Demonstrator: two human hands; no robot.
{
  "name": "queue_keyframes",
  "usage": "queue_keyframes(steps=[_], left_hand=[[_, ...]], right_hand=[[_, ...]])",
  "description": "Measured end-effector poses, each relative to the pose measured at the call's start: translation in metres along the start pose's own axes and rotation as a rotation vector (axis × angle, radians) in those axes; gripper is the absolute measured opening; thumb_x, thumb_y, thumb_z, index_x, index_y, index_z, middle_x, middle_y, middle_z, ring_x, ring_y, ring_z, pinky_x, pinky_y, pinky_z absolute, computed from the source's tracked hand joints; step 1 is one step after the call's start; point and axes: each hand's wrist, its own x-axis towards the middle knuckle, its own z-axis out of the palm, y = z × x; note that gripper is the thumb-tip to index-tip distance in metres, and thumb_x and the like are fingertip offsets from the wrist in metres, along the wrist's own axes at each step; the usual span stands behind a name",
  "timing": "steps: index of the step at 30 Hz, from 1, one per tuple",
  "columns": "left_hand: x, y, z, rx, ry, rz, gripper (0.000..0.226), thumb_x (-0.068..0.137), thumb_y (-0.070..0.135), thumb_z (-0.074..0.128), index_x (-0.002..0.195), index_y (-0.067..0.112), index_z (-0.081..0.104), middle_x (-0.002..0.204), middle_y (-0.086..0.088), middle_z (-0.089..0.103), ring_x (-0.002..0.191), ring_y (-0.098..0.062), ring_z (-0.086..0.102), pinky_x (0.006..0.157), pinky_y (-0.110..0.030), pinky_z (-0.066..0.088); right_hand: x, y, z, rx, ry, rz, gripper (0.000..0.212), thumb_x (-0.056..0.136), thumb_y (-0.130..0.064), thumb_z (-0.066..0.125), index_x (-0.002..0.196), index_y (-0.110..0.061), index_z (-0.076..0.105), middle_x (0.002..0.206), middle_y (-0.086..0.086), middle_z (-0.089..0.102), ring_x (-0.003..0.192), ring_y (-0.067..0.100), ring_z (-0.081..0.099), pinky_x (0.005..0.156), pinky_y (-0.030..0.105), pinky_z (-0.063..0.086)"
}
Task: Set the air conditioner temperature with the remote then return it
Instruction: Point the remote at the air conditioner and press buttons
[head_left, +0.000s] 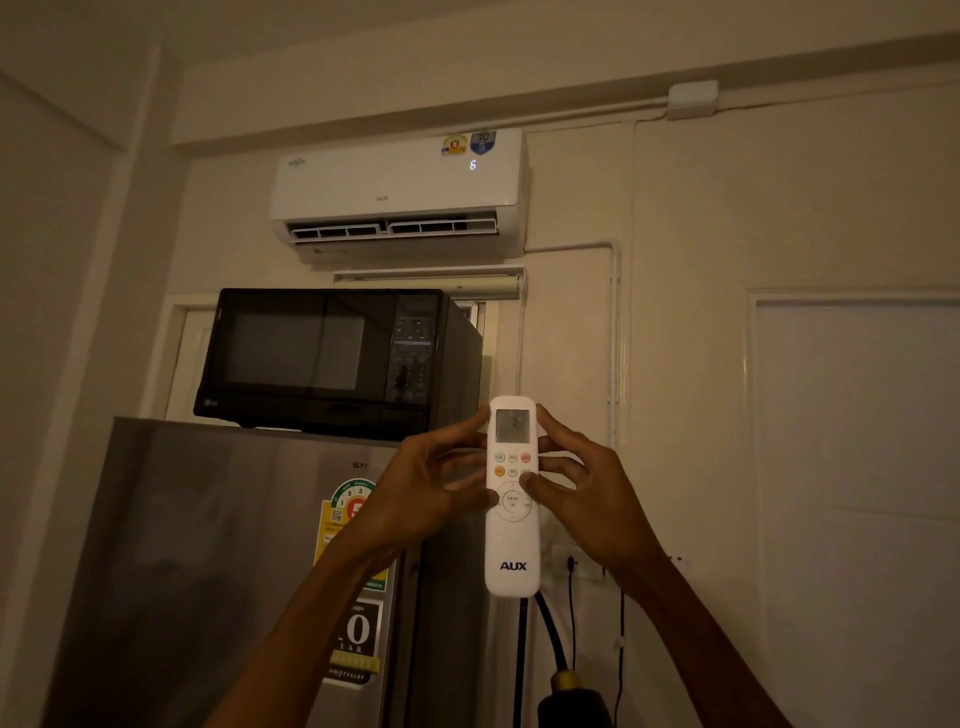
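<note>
A white AUX remote is held upright in front of me, its small screen at the top. My left hand grips its left edge, the thumb near the round menu pad. My right hand holds the right edge, the thumb lying on the pad's right side. High on the wall hangs the white air conditioner, its flap open and a lit digit showing on the front panel.
A black microwave sits on a silver fridge at the left. Cables and a wall socket are behind the remote. A white panel fills the right wall.
</note>
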Motion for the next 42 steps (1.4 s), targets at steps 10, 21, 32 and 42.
queue_keyframes(steps=[10, 21, 32, 42], left_hand=[[-0.005, 0.002, -0.011, 0.02, 0.011, 0.035, 0.076, 0.073, -0.011, 0.069, 0.125, 0.038, 0.044, 0.119, 0.013, 0.061, 0.111, 0.002, 0.061, 0.085, -0.018, 0.054], [-0.01, 0.004, -0.018, 0.013, 0.025, 0.026, 0.075, 0.074, -0.011, 0.069, 0.124, 0.038, 0.045, 0.12, 0.016, 0.059, 0.111, 0.001, 0.061, 0.086, -0.021, 0.056], [-0.011, 0.009, -0.019, 0.044, 0.029, 0.016, 0.075, 0.074, -0.009, 0.07, 0.12, 0.045, 0.047, 0.11, 0.031, 0.064, 0.111, 0.005, 0.06, 0.087, -0.02, 0.055], [-0.015, 0.015, -0.024, 0.059, 0.042, 0.041, 0.074, 0.074, -0.007, 0.07, 0.124, 0.042, 0.045, 0.118, 0.017, 0.061, 0.112, 0.004, 0.059, 0.081, -0.014, 0.054]], right_hand=[[0.005, -0.002, 0.013, 0.019, 0.005, -0.019, 0.06, 0.082, -0.007, 0.064, 0.129, -0.034, 0.039, 0.116, 0.006, 0.06, 0.102, 0.011, 0.063, 0.069, 0.011, 0.054], [0.006, -0.009, 0.024, 0.031, 0.028, -0.023, 0.056, 0.082, -0.007, 0.063, 0.12, -0.04, 0.037, 0.119, 0.007, 0.06, 0.097, 0.012, 0.063, 0.063, 0.007, 0.052], [0.006, -0.013, 0.027, 0.034, 0.052, -0.041, 0.054, 0.083, -0.01, 0.063, 0.121, -0.039, 0.038, 0.123, 0.007, 0.06, 0.097, 0.013, 0.063, 0.063, 0.007, 0.052], [0.003, -0.02, 0.026, 0.078, -0.039, -0.042, 0.064, 0.077, -0.012, 0.07, 0.118, -0.048, 0.035, 0.125, 0.002, 0.058, 0.108, 0.016, 0.062, 0.079, 0.023, 0.056]])
